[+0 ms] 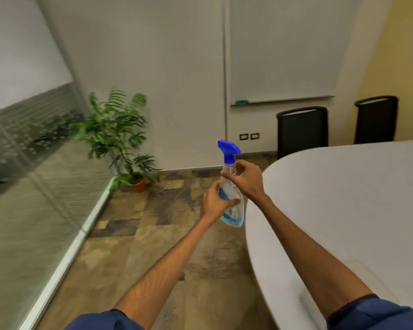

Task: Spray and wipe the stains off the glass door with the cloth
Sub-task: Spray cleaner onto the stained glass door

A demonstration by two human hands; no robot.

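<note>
Spray bottle [231,186] upright in air beside table edge [255,210]; left hand [216,201] grips body, right hand [244,178] fingers curled round neck.

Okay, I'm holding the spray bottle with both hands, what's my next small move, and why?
Probably slide your right hand up onto the blue trigger: it only pinches the neck of the spray bottle while your left hand grips the body, and the glass stands off to your left.

Meeting room: whiteboard [281,48], table [343,198], chairs [302,129].
</note>
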